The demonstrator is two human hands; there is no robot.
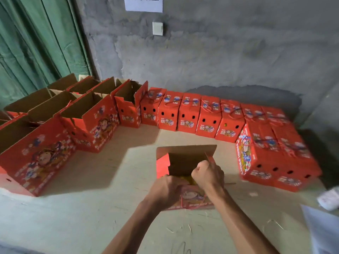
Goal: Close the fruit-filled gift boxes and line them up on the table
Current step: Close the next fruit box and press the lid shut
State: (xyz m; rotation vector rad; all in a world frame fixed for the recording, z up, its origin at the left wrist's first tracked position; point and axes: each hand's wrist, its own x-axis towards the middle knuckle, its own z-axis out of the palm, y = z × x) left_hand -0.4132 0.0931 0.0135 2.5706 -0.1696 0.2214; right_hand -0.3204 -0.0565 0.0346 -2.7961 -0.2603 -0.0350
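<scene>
Gift box [185, 173] at table's [91, 208] near edge, flaps up; left hand [166, 187] grips its front wall; right hand [208, 174] fisted on a flap; folding step; next, tuck flaps flat.

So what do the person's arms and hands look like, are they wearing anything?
Both forearms are bare as far as the picture shows: no sleeves or gloves, and no watch or rings that I can make out on the left hand or right hand.
</scene>
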